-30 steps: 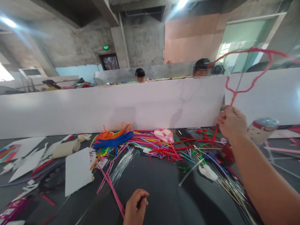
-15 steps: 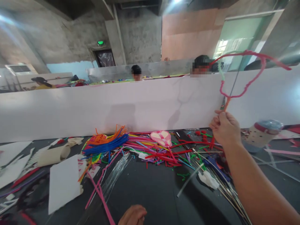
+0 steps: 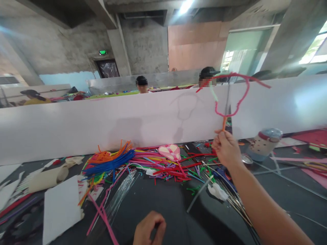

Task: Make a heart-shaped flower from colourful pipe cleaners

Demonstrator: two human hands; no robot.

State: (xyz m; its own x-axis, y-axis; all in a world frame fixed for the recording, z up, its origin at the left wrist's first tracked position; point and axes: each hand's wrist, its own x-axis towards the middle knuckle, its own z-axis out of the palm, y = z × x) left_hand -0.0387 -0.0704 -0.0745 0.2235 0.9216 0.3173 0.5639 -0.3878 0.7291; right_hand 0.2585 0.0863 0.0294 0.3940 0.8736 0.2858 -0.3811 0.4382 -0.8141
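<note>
One pink-and-red fuzzy wire frame with an orange stem [image 3: 225, 116], pale green stretch on one side, thin grey straight wire up its middle. It's raised above the table, in front of the white partition panels [image 3: 143, 119]; count 2, dark gap between them. My right hand [image 3: 227, 148] pinches it by the stem, fingers closed. My left hand [image 3: 150, 228] is low near me: released, fingers loosely curled, gap between thumb and forefinger. Can't tell if it touches the black table [image 3: 163, 197].

Table, going out: 1 black phone [image 3: 192, 149], 1 pink-and-cream heart-shaped piece [image 3: 170, 152], 1 bundle of blue fuzzy stems [image 3: 112, 163], 1 of orange fuzzy stems [image 3: 107, 154] against it, 1 crumpled white tissue [image 3: 217, 193], 1 spotted drink bottle [image 3: 265, 144], 1 beige cardboard tube [image 3: 42, 180]. Beyond the panels: 3 people.

Vs half a second ago: whole view shifted, frame sits further left and lower in it, stem crossed from right of the panel gap to left. More of my left hand shows.
</note>
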